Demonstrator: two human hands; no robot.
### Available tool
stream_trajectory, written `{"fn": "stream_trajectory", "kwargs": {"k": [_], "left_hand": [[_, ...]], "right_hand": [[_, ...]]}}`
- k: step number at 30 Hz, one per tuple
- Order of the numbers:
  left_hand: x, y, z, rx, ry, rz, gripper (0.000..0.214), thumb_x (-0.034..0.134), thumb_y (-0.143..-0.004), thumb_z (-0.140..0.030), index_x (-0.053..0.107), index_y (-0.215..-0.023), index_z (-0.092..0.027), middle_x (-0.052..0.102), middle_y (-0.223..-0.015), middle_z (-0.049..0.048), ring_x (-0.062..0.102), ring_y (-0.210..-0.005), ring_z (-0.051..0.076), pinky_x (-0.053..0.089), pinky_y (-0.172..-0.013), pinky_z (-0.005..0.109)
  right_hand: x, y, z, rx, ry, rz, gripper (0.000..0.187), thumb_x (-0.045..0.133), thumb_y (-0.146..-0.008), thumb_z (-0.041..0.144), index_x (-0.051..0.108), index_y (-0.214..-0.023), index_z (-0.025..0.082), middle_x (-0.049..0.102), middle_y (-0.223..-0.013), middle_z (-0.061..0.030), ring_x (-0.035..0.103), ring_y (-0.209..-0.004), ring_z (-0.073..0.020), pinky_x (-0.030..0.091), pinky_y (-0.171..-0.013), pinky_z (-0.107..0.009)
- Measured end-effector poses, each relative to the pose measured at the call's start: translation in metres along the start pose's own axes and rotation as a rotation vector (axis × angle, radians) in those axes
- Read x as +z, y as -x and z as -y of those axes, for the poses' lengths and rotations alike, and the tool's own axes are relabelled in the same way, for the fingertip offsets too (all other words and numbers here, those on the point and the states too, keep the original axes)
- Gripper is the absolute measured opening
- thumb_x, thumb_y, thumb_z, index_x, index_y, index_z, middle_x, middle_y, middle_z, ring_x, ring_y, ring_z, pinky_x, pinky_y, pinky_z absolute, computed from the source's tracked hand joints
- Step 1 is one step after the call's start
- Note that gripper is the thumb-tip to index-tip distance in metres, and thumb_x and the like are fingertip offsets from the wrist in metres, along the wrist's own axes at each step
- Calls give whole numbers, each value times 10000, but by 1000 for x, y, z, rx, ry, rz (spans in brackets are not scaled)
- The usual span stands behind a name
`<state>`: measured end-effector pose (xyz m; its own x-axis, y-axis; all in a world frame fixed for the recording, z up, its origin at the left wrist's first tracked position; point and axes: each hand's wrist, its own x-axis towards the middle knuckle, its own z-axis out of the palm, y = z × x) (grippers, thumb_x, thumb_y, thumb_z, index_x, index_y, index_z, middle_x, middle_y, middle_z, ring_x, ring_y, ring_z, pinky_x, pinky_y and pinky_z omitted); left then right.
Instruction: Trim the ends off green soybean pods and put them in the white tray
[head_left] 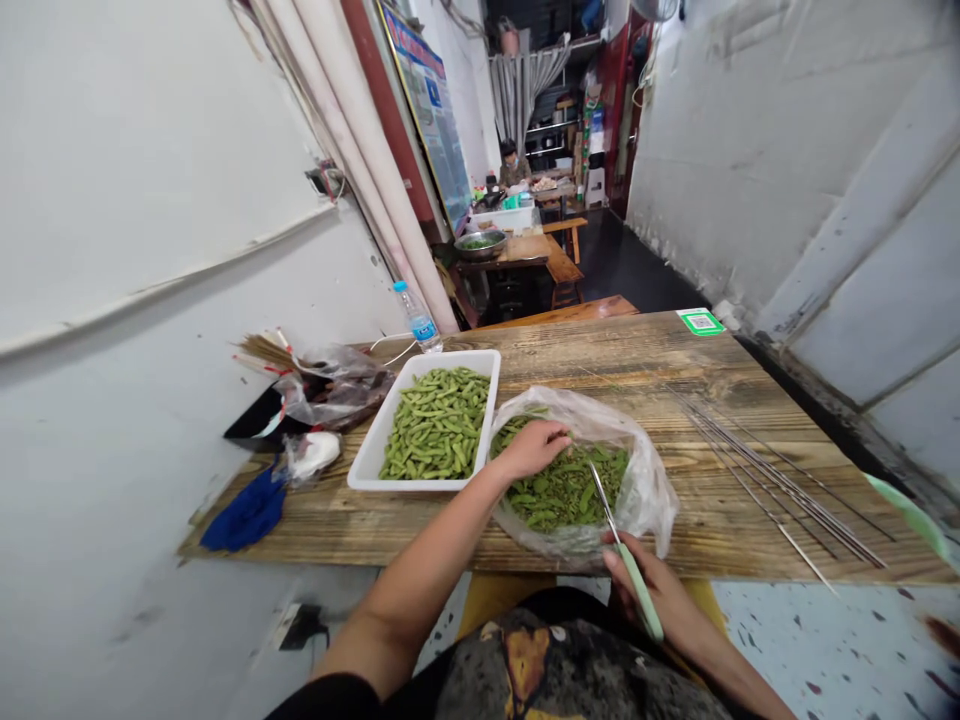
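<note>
My right hand [660, 590] is closed round the pale green handle of a pair of scissors [637, 590], whose metal blades point up and away over the plastic bag [654, 490]. In that open, clear bag lie green soybean pods [551, 505] and many small green scraps. Above the pods, my left hand [534, 447] is closed with its fingertips together; whatever may be between them is too small to make out. Just left of the bag stands a white plastic tray [491, 400] holding a heap of green pods [435, 425].
Several long metal skewers [772, 470] lie on the wooden table's right side, near a green QR-code card [700, 321]. A water bottle [421, 322], a black dustpan-like container [262, 415] and a blue cloth [246, 510] are leftward. A person [514, 168] sits far back.
</note>
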<state>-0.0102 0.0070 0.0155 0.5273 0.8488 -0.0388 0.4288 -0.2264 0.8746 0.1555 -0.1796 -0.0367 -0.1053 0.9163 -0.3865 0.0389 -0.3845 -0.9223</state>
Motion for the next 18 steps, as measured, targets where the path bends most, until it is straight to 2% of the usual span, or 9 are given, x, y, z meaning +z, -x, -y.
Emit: {"fn": "stream_trajectory", "kwargs": {"k": [3,8,14,18], "left_hand": [[11,11,6,-33,137,100,173,586,-751,-302,662,-743,-148,612,-593,10,535,-579,131,407,-610,229],[25,20,19,-86,113,-20,179,726,-602,-256,624,-690,-139,553,-568,-19,475,-534,97,332,-517,196],[36,27,15,-143,164,-49,179,696,-639,-279,621,-725,-141,573,-577,-6,519,-516,114,370,-516,218],[42,31,13,-142,167,-66,174,701,-633,-284,604,-673,-144,576,-556,-4,524,-504,115,377,-511,220]], "right_hand": [[-2,-2,4,-20,28,-31,536,532,-775,623,530,-1119,212,448,-558,63,425,-466,-106,380,-434,-216],[-1,-7,6,-6,46,-12,555,538,-764,627,541,-1109,192,446,-527,70,407,-437,-97,371,-409,-206],[4,-6,10,60,-82,36,509,564,-757,615,534,-1062,210,422,-558,81,403,-417,-77,358,-373,-185],[5,-4,13,59,-141,57,457,568,-779,582,514,-1029,203,410,-568,91,391,-408,-62,362,-360,-172]]}}
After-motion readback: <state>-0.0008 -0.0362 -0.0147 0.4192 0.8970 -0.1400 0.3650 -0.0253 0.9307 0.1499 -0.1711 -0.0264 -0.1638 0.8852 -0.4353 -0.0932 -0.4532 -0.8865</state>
